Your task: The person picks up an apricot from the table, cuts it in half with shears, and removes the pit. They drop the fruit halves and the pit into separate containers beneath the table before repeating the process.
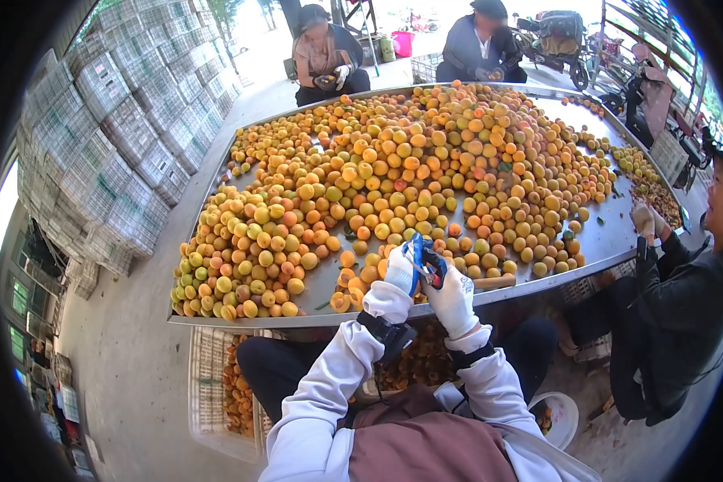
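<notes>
My left hand (402, 271), in a white glove with blue on the fingers, is closed at the table's near edge. Right against it is my right hand (451, 296), gloved the same way, its fingers curled in. Something small, dark and reddish shows between the fingertips; I cannot tell what it is. Whole apricots (394, 165) in yellow, orange and green are heaped over the metal table (321, 281). Halved apricots (341, 300) lie just left of my hands. A wooden handle (495, 281) rests by the rim, close to my right hand.
Below the table stand a white crate (209, 377) of apricot halves and a white bucket (561, 418). Two people (328, 56) (482, 48) sit across the table, and another person (675, 305) works at my right. Stacked crates (128, 104) line the left side.
</notes>
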The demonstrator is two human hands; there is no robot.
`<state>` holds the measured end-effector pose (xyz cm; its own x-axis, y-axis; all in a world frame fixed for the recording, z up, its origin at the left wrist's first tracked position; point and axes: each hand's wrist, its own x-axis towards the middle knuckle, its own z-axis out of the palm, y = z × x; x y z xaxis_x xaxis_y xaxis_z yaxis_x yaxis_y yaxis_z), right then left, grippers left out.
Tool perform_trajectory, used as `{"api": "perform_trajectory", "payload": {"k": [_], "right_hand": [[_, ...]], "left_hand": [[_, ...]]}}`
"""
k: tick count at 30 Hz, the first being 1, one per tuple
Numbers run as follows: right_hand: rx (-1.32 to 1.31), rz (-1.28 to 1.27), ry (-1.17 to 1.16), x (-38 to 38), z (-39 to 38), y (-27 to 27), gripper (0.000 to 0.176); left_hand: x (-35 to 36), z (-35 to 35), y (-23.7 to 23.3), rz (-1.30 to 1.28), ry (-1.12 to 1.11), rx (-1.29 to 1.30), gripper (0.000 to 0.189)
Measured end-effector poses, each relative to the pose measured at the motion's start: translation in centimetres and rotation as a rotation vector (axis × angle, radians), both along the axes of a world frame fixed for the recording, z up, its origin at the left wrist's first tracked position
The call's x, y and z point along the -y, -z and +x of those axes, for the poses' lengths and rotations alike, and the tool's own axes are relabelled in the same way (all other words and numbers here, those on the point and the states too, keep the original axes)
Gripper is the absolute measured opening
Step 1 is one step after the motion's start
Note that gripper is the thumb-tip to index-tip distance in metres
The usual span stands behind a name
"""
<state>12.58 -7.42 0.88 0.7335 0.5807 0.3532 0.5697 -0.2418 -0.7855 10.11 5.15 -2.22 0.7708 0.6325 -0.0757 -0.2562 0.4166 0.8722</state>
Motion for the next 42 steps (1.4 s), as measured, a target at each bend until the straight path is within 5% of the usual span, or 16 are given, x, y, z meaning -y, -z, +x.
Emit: {"api": "perform_trajectory", "payload": {"k": [10, 12, 15, 23, 27, 29, 38, 42], "right_hand": [[0.046, 0.059, 0.053, -0.2, -0.5, 2.1, 0.041], [-0.107, 0.111, 0.014, -0.2, -0.8, 1.5, 0.04], [-0.205, 0.128, 0.027, -0.2, -1.1, 0.3, 0.038], [-0.303, 0.027, -0.046, -0.1, 0.4, 0.4, 0.038], [-0.343, 0.222, 0.048, -0.4, -0.2, -1.3, 0.034], [-0.337, 0.308, 0.056, -0.6, 0.2, -0.8, 0.033], [-0.213, 0.186, 0.069, -0.1, 1.1, 0.0, 0.035], [0.022, 0.107, 0.137, 0.3, 0.4, -1.4, 0.033]], "left_hand": [[-2.0, 1.8, 3.7, -0.268, 0.084, 0.088, 0.043], [-1.3, 0.9, 1.9, 0.029, 0.073, -0.24, 0.036], [-1.2, 0.4, 1.3, 0.328, 0.049, -0.217, 0.032], [-1.9, 1.0, 2.3, 0.428, 0.056, -0.412, 0.036], [-1.4, 1.2, 1.3, 0.316, 0.044, -0.105, 0.036], [-1.7, 2.0, 2.4, 0.039, 0.107, 0.021, 0.035], [-0.7, 2.1, 0.0, 0.344, 0.144, -0.163, 0.03], [-0.9, 2.9, 1.1, 0.169, 0.203, -0.073, 0.031]]}}
